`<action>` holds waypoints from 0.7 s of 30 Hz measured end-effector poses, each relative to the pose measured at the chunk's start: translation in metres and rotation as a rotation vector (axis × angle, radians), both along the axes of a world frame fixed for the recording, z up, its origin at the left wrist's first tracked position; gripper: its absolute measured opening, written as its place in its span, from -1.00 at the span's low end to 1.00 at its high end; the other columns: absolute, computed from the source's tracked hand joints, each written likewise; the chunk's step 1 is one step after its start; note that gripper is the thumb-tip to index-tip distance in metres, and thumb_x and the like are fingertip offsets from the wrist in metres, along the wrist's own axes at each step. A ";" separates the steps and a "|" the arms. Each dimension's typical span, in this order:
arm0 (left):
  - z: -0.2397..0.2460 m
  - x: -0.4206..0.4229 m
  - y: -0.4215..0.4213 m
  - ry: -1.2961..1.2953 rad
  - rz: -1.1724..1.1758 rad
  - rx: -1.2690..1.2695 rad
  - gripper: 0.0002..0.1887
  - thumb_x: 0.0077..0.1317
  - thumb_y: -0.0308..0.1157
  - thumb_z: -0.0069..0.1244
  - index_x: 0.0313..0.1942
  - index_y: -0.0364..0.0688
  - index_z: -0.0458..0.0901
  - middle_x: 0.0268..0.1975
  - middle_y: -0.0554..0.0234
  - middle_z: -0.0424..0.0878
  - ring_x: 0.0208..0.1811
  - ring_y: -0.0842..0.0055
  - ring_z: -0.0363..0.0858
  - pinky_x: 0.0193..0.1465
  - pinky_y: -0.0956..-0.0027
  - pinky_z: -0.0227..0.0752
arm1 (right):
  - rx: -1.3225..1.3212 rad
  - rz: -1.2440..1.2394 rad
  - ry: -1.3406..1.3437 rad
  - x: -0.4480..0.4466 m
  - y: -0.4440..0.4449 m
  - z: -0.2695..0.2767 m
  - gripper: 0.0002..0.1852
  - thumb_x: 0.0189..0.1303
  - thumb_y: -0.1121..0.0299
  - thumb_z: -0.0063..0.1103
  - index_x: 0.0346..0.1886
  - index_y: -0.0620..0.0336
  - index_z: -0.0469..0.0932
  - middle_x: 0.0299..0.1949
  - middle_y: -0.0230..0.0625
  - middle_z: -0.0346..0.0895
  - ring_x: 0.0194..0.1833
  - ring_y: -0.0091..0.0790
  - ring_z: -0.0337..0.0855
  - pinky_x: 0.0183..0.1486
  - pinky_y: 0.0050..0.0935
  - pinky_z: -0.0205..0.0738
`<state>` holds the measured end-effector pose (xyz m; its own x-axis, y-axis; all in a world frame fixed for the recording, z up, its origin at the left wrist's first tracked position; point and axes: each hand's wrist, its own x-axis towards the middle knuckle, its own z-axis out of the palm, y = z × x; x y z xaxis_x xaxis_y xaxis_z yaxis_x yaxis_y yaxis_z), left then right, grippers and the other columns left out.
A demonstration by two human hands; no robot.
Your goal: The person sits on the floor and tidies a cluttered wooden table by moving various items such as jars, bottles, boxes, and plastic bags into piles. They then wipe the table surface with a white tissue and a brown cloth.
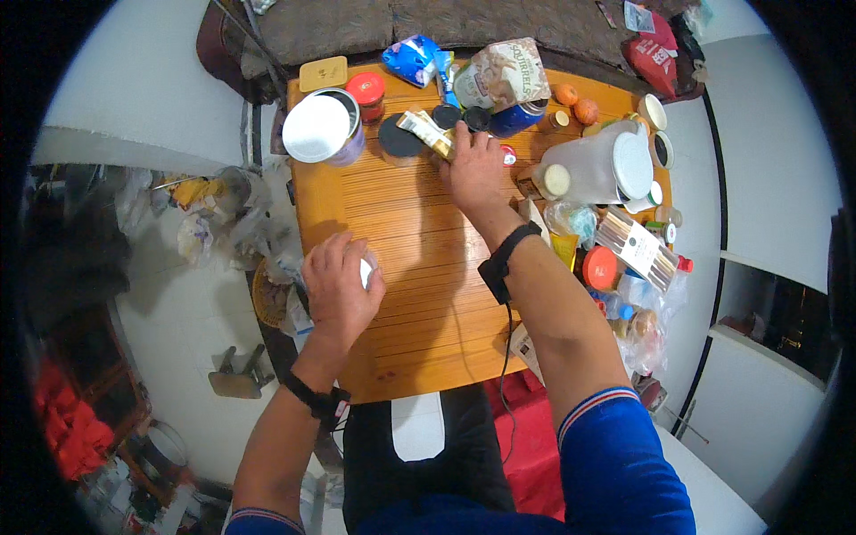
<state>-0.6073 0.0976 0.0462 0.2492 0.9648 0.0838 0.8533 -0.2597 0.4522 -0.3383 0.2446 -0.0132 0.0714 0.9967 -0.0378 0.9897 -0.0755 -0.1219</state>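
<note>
My left hand (342,284) curves round a small clear container with a white lid (366,271) at the left side of the wooden table (408,334). Farther back, my right hand (476,167) reaches over a cluster of jars, its fingers at a gold-and-white packet (428,134); whether they grip it is unclear. The packet leans on a jar with a black lid (400,137). Two smaller black lids (446,116) are just beyond my fingertips. A small red lid (509,155) shows right beside that hand. Both wrists wear black bands.
A large tin with a white lid (317,130) and a red-lidded jar (366,90) stand back left. A squirrel-printed bag (511,73) is at the back. On the right are a translucent pitcher (582,164), a pack of sticks (635,247), an orange-red lid (600,267) and plastic bags.
</note>
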 end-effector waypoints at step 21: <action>0.000 0.002 -0.002 0.065 0.008 0.034 -0.48 0.18 -0.33 0.37 0.17 -0.11 0.67 0.33 0.10 0.60 0.46 0.09 0.48 0.58 -0.11 0.20 | -0.202 -0.047 -0.109 0.026 -0.054 0.035 -0.05 0.20 0.04 0.60 0.61 0.10 0.34 0.28 0.07 0.50 0.33 0.15 0.49 0.33 0.09 0.42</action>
<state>-0.6053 0.0959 0.0458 0.2479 0.9635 0.1007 0.8825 -0.2675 0.3868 -0.3120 0.1902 0.0213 0.1317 0.9651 -0.2262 0.9910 -0.1335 0.0074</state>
